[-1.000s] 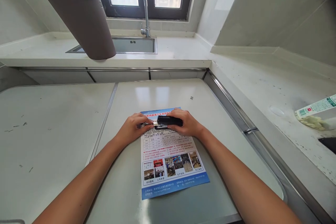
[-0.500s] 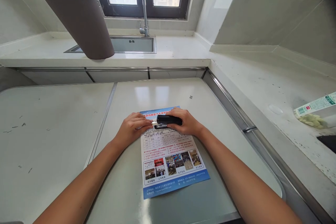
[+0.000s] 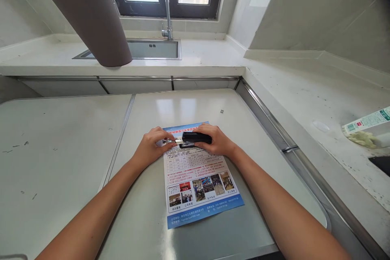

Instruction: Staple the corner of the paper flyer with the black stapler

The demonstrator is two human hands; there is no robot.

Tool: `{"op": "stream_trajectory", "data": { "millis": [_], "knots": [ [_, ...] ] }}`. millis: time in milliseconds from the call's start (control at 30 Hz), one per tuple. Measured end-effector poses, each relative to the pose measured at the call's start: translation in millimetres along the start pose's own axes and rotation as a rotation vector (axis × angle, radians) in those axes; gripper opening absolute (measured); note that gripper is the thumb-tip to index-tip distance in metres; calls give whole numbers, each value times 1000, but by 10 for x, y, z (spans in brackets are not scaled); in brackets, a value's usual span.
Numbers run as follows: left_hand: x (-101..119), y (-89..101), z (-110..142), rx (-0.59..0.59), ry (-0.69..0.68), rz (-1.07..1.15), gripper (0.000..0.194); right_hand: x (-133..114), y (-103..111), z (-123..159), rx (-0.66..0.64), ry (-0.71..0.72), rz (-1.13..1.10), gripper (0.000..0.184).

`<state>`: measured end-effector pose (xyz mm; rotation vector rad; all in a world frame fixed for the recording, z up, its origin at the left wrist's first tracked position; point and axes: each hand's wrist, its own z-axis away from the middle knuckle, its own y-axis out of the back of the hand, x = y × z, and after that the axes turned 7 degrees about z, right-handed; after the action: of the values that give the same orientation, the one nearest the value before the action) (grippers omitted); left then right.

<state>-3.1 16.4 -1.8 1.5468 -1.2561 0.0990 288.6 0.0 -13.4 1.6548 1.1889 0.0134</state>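
Observation:
A printed flyer point(image 3: 198, 180) with a blue bottom band and small photos lies flat on the white table point(image 3: 189, 105) in front of me. Over its top edge my right hand point(image 3: 217, 141) grips a black stapler point(image 3: 195, 138), lying sideways. My left hand point(image 3: 152, 146) pinches the silver metal part sticking out of the stapler's left end point(image 3: 170, 141). Both hands rest on the upper part of the flyer.
A brown bin point(image 3: 91, 16) stands on the back counter beside a steel sink point(image 3: 152, 48) with a curved tap point(image 3: 161, 0). A tiny metal piece point(image 3: 222, 111) lies beyond the flyer. A carton point(image 3: 367, 124) and yellowish cloth lie on the right counter.
The silver part at the stapler's left end has come out further to the left under my left fingers. The view tilted slightly down.

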Motion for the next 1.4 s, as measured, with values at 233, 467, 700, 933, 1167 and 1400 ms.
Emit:
{"op": "stream_trajectory", "data": {
  "millis": [233,467,700,933,1167,1400],
  "knots": [
    [-8,7,-12,-26,48,47,11,-11,3,-1,8,2,3,37],
    [-31,-21,-19,-36,-24,105,7,-2,4,-6,-3,14,2,37],
    [-21,-20,-18,-31,-32,109,12,-1,2,0,38,-28,-43,35],
    [38,26,-26,14,-3,88,9,-30,105,19,145,-177,-209,34],
    [49,44,-8,25,-15,212,9,-33,177,45,188,-167,-300,36],
    [62,55,-1,-52,-50,204,24,-328,40,-82,83,-32,-347,32]
  ]
}}
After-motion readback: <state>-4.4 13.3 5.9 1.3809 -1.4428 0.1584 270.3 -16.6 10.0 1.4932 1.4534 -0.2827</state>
